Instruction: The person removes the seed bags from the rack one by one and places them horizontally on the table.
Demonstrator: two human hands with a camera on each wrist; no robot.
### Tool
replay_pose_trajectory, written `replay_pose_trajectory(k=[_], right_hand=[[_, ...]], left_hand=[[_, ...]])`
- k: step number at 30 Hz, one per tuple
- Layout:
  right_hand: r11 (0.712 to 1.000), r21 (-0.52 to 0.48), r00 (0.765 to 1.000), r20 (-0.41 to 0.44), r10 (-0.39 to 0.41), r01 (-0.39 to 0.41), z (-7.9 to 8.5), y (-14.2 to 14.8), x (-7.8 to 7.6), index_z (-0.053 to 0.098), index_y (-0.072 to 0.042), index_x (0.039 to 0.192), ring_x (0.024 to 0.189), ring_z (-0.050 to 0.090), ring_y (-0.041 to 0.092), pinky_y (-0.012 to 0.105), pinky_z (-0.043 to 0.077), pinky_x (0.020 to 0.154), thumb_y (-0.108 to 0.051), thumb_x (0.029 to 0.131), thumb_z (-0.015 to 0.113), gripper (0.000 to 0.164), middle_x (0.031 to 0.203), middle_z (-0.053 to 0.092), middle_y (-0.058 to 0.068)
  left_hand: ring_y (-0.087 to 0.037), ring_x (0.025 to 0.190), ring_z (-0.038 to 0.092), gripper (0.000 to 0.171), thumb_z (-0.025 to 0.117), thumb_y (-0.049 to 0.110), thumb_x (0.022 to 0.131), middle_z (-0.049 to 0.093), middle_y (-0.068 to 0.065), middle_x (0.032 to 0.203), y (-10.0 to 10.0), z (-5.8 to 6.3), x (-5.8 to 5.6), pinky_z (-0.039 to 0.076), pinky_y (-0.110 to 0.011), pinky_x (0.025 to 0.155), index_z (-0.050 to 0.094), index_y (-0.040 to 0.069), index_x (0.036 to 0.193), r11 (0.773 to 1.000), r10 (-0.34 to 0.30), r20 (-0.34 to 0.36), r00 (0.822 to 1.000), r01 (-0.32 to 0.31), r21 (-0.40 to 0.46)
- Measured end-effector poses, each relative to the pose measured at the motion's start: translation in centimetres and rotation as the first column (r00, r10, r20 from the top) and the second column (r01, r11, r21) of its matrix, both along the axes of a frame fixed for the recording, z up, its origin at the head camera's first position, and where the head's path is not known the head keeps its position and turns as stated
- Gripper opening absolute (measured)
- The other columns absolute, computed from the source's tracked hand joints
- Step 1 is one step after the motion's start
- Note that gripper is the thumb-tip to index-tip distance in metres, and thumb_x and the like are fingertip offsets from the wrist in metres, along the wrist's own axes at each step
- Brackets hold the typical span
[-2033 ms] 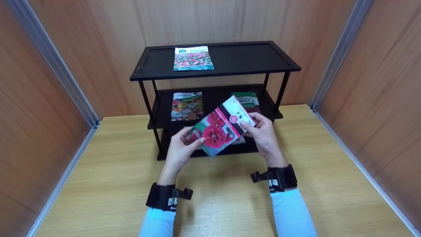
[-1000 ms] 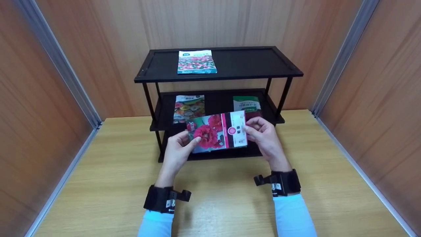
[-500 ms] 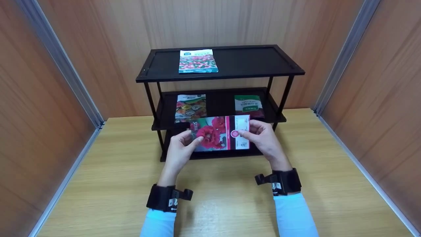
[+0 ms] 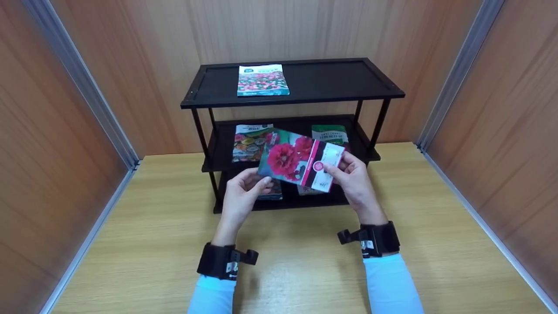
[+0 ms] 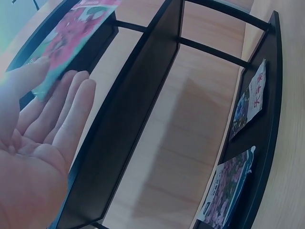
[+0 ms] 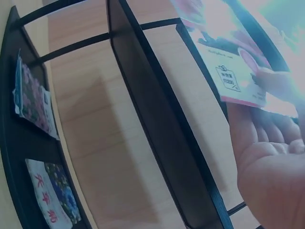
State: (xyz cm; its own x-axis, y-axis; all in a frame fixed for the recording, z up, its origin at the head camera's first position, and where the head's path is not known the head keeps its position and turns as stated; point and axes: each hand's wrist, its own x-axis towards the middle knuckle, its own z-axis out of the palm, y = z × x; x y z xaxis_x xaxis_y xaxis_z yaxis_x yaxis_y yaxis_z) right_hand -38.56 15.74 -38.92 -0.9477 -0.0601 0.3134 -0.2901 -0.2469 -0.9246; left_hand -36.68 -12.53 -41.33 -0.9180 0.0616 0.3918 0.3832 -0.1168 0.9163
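My right hand [image 4: 355,183] pinches a seed packet [image 4: 285,159] at its white end, thumb on the front and fingers behind. The packet shows red flowers and a pink and black band. It is held tilted in front of the rack, flower end up and to the left. My left hand [image 4: 239,196] is at its lower left corner, thumb and fingers spread apart. In the left wrist view the left fingers [image 5: 71,112] are nearly straight, and the thumb overlaps the packet's edge.
A black three-tier rack [image 4: 331,80] stands against the back wall. One packet [image 4: 263,80] lies on its top shelf, a multicoloured packet [image 4: 248,146] and a green one [image 4: 329,133] on the middle. The bottom shelf bears a pink-flowered packet [image 6: 35,98] and a blue-flowered one [image 6: 55,193].
The packet has turned from diagonal to level, then tilted the other way, its flower end rising. The left thumb has come off its front; the right hand has kept its hold.
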Motion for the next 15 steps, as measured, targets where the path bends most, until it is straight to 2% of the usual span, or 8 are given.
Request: replay_pose_trajectory(k=[5, 11, 15], right_hand=[[0.999, -0.025, 0.999, 0.023, 0.041, -0.04, -0.2, -0.7, 0.0, 0.054, 0.001, 0.136, 0.104, 0.072, 0.028, 0.041, 0.06, 0.088, 0.0, 0.096, 0.07, 0.043, 0.116, 0.071, 0.018], [0.996, 0.059, 0.997, 0.039, 0.07, -0.072, -0.4, -1.5, 0.1, 0.054, -0.001, 0.132, 0.101, 0.072, 0.029, 0.042, 0.061, 0.088, -0.003, 0.097, 0.071, 0.039, 0.115, 0.071, 0.018], [0.99, 0.113, 0.996, 0.051, 0.078, -0.083, -0.5, -1.6, 0.2, 0.056, -0.003, 0.13, 0.1, 0.072, 0.029, 0.042, 0.061, 0.086, -0.008, 0.096, 0.073, 0.038, 0.114, 0.07, 0.019]], left_hand=[[-0.043, 0.094, 0.072, 0.022, 0.073, 0.013, 0.097, 0.075, -0.021, 0.102, 0.6, -0.2, -0.1, 0.062, -0.042, 0.081, 0.069, -0.002, 0.113, 0.999, 0.001, -0.017, 1.0, -0.001, 0.039], [-0.037, 0.085, 0.075, 0.022, 0.072, 0.015, 0.098, 0.076, -0.02, 0.093, 1.2, -0.4, -0.1, 0.063, -0.043, 0.079, 0.07, -0.003, 0.11, 0.996, 0.036, 0.017, 0.999, -0.037, 0.084], [-0.042, 0.084, 0.074, 0.022, 0.073, 0.014, 0.097, 0.076, -0.021, 0.089, 1.2, -0.5, -0.1, 0.063, -0.042, 0.077, 0.07, -0.006, 0.105, 0.995, 0.061, 0.029, 0.998, -0.063, 0.08]])
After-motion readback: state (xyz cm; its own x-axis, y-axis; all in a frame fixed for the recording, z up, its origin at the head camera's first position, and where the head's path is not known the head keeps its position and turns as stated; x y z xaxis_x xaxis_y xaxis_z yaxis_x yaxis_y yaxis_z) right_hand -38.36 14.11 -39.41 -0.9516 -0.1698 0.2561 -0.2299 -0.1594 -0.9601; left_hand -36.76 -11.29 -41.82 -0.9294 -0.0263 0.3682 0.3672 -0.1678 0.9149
